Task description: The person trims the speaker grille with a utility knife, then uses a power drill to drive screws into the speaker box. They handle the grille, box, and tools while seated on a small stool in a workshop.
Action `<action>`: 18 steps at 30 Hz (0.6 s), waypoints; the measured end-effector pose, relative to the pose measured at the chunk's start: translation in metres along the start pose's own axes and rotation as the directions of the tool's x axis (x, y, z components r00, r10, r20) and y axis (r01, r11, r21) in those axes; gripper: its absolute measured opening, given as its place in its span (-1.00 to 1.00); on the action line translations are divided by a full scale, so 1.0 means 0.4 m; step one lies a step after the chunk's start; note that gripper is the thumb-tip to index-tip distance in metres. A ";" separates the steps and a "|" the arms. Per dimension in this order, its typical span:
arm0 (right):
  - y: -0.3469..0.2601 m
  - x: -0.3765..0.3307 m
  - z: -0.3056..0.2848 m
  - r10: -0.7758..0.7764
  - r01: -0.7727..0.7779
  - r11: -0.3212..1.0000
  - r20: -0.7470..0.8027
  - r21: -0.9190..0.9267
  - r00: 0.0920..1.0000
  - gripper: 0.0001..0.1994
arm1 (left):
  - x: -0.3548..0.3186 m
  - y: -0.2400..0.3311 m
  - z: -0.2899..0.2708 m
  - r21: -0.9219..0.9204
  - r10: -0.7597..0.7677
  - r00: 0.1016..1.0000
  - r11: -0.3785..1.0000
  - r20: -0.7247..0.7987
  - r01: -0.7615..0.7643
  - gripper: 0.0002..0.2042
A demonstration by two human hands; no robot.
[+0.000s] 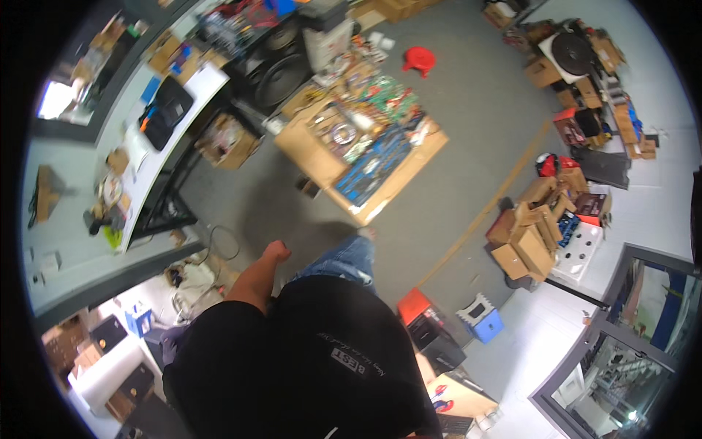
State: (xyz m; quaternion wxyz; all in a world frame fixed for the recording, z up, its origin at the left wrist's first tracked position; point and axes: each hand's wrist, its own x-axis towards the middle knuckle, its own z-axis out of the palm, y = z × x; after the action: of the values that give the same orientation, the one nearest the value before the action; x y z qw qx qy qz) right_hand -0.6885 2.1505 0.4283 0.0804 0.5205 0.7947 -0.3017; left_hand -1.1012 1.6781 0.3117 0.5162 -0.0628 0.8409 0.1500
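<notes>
My left hand [276,252] hangs in front of my left hip with its fingers curled into a loose fist. Nothing shows in it, and it touches nothing. My right hand is out of sight. Ahead of me stands a wooden-topped table [296,143], apart from the left hand. On its near side lies a long blue tool tray [374,167]. Beside the tray are a roll of tape [343,133] and a heap of green and mixed small parts [384,95].
A white workbench [197,91] carrying a black bag [167,113] runs along the left. A cable [224,243] loops on the floor. Opened cardboard boxes [528,241] line the right wall. A blue-and-white step stool [482,320] and a red stool [419,58] stand on the floor.
</notes>
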 end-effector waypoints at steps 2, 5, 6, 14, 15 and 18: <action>-0.047 0.101 -0.075 0.027 -0.029 0.998 0.036 0.053 0.999 -0.65 | 0.054 0.276 -0.057 0.059 0.191 0.978 0.981 -0.088 -0.186 -0.56; -0.117 0.280 -0.183 0.057 -0.067 0.987 0.073 0.149 0.996 -0.64 | 0.100 0.763 -0.175 0.004 0.477 0.840 0.870 -0.259 -0.493 -0.60; -0.129 0.354 -0.224 0.063 -0.074 0.982 0.068 0.172 0.996 -0.64 | 0.096 0.954 -0.233 0.087 0.560 0.790 0.825 -0.250 -0.558 -0.60; -0.205 1.065 -0.473 -0.110 0.102 0.993 0.128 0.062 0.986 -0.63 | 0.142 1.755 -0.388 -0.398 0.469 0.733 0.628 -0.492 -0.669 -0.67; -0.223 1.152 -0.521 -0.163 0.164 0.987 0.129 0.008 0.978 -0.63 | 0.152 1.756 -0.352 -0.351 0.421 0.755 0.698 -0.504 -0.624 -0.67; -0.327 1.474 -0.729 -0.351 0.361 0.921 0.092 -0.148 0.932 -0.62 | 0.265 1.647 -0.172 -0.217 0.307 0.870 0.887 -0.386 -0.409 -0.60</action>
State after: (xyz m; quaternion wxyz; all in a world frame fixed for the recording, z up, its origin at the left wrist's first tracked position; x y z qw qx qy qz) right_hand -1.0111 2.7378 0.4545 0.0918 0.3492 0.8951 -0.2618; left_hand -1.3801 2.2857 0.3701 0.3103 -0.0047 0.8827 0.3530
